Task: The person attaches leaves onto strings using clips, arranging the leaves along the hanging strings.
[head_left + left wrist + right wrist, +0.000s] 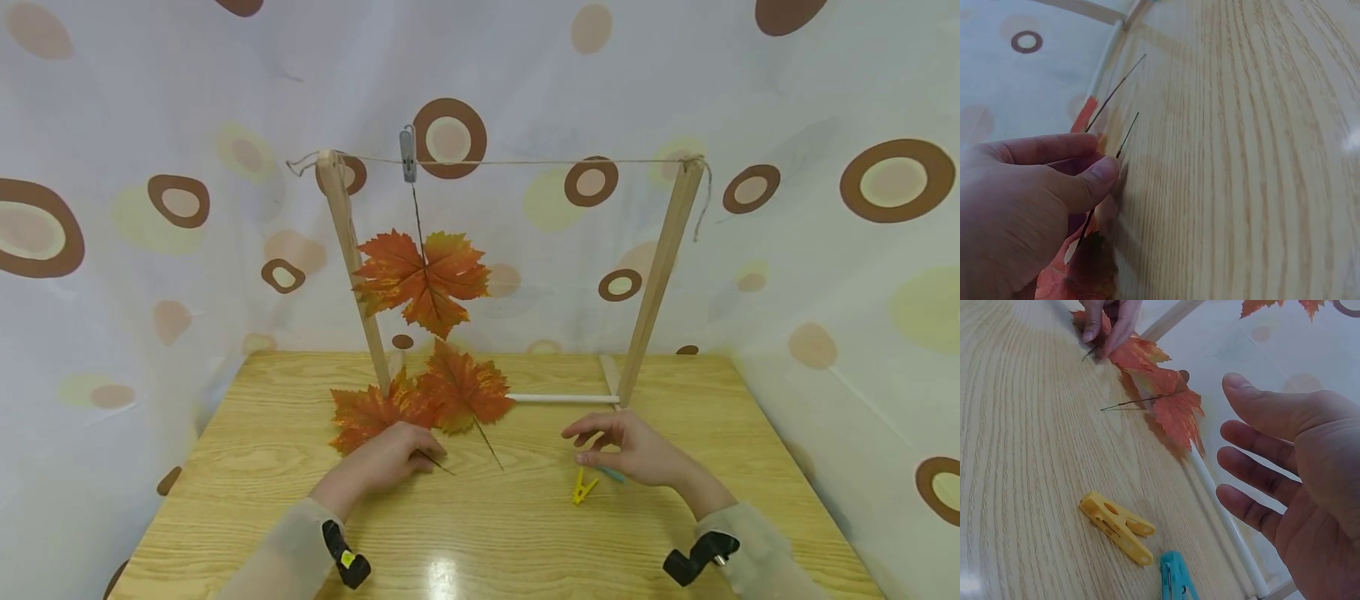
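Note:
My left hand (396,457) pinches the thin stem of an orange artificial maple leaf (367,415) between thumb and fingers; the stem's tip (1130,132) sticks out past the thumb. Overlapping it on the right lies a second orange leaf (467,387), its stem pointing toward me. My right hand (633,446) hovers over the table with fingers spread and loosely bent, holding nothing. Below it lie a yellow clothespin (1116,526) and a teal clothespin (1174,578), the teal one partly hidden by the hand in the head view.
A string (525,162) runs between two wooden posts (660,279). From it a grey clothespin (408,154) holds a third leaf (427,279) by its stem, near the left post. A white rod (562,398) crosses low between the posts. Behind the wooden table (487,533) hangs a patterned curtain (540,83).

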`<action>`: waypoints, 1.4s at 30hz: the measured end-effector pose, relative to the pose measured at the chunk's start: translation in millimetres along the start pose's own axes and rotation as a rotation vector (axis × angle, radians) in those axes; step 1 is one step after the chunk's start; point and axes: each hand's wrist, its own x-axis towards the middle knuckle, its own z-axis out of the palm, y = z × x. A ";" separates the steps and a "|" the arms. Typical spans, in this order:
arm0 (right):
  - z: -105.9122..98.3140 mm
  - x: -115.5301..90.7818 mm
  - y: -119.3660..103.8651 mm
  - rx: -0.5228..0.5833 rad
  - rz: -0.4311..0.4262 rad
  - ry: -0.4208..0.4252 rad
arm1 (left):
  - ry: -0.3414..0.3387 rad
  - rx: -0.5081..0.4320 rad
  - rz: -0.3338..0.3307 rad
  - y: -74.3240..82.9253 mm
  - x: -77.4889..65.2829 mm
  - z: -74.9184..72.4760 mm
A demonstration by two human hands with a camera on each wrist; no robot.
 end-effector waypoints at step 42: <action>1.1 -21.8 32.2 -0.012 0.144 -0.092 | 0.334 0.050 0.279 40.6 1.0 -29.9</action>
